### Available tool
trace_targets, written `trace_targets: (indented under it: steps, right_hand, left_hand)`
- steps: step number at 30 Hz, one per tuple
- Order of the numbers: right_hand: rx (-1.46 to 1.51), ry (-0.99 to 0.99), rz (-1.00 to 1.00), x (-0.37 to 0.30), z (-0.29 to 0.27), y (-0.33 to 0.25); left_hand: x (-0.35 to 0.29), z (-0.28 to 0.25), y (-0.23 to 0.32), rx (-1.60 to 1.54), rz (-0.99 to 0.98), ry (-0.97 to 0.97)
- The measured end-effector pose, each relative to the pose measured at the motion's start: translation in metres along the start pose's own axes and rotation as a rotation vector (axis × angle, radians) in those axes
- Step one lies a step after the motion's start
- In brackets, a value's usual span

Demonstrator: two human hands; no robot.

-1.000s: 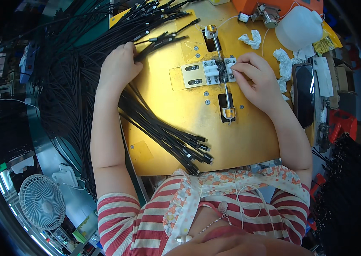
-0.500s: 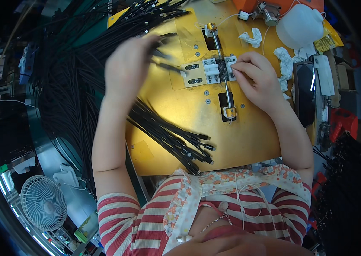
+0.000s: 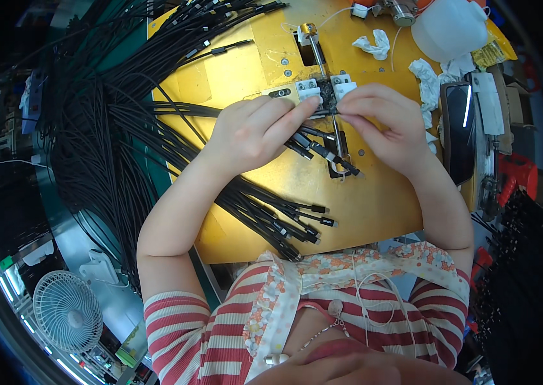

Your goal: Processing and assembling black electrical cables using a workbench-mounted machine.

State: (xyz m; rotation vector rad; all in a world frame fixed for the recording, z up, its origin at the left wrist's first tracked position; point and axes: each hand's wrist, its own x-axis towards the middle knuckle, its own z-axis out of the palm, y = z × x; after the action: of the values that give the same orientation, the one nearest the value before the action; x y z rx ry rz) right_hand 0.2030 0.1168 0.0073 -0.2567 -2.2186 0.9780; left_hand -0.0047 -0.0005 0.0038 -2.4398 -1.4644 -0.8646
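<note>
My left hand [image 3: 249, 136] is closed around several black cables [image 3: 323, 151], whose plug ends stick out below its fingers. Its index finger reaches to the white clamp blocks [image 3: 308, 88] of a small fixture. From the other side my right hand [image 3: 388, 125] comes up to the same fixture, thumb and fingers pinched at the slot between the blocks. What lies between those fingertips is too small to make out. A metal rod with a brass-coloured end [image 3: 309, 31] runs to the slot, which looks dark and worn.
Gold metal plate [image 3: 374, 212] carries the fixture. A loose bunch of black cables [image 3: 271, 218] lies nearest me; a large heap [image 3: 101, 147] spreads left. At right are crumpled tissues [image 3: 374, 45], a white plastic bottle [image 3: 448, 33] and a dark phone-like slab [image 3: 456, 131]. A fan [image 3: 68, 311] stands lower left.
My left hand has moved right and nearer to me, bringing its cables to the fixture. The right hand stays beside the fixture, its fingers now reaching in at the slot. The view has shifted slightly.
</note>
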Motion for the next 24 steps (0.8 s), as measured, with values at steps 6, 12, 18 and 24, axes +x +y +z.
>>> trace_targets:
  steps: [6,12,18,24]
  right_hand:
    - [-0.080,0.039,0.133,0.001,0.005,0.019]
    - [-0.095,-0.010,0.199,0.003,0.009,0.022]
    - [-0.195,-0.049,0.135,0.001,0.005,0.023]
    - [-0.334,-0.100,0.031,-0.002,0.001,0.017]
  left_hand:
    - [-0.001,0.007,0.000,0.039,-0.096,-0.090]
    - [-0.001,0.007,-0.004,0.074,-0.102,-0.112]
    - [0.001,0.009,-0.005,0.048,-0.117,-0.100]
    - [0.002,0.006,-0.002,0.030,-0.153,-0.122]
